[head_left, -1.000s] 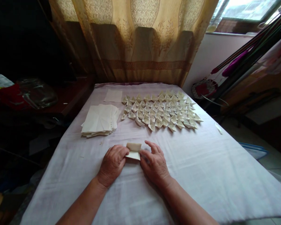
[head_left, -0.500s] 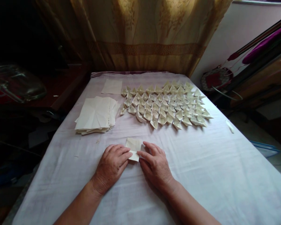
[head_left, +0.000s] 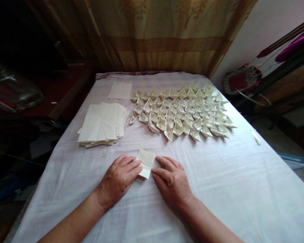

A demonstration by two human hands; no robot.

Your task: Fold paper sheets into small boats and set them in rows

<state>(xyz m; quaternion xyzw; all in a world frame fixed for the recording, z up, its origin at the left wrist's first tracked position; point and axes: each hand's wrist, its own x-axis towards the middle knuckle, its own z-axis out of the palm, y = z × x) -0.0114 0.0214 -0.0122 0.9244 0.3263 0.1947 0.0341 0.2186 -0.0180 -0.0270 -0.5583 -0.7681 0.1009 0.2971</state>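
A small cream folded paper (head_left: 146, 161) lies on the white cloth of the table (head_left: 230, 189), between my two hands. My left hand (head_left: 119, 179) rests flat beside it, fingers stretched out, fingertips pressing on the paper's left edge. My right hand (head_left: 172, 180) lies flat on the other side, fingers extended, fingertips touching the paper's right edge. Neither hand lifts the paper.
A stack of cream paper sheets (head_left: 102, 124) sits at the left, with a single sheet (head_left: 120, 90) behind it. Several rows of folded paper boats (head_left: 182, 111) cover the far middle. A curtain (head_left: 162, 37) hangs behind; dark furniture (head_left: 27, 101) stands at the left.
The paper, held up and pinched between both hands a second ago, now lies flatter on the cloth with both hands' fingers stretched out on it. The view has tilted downward.
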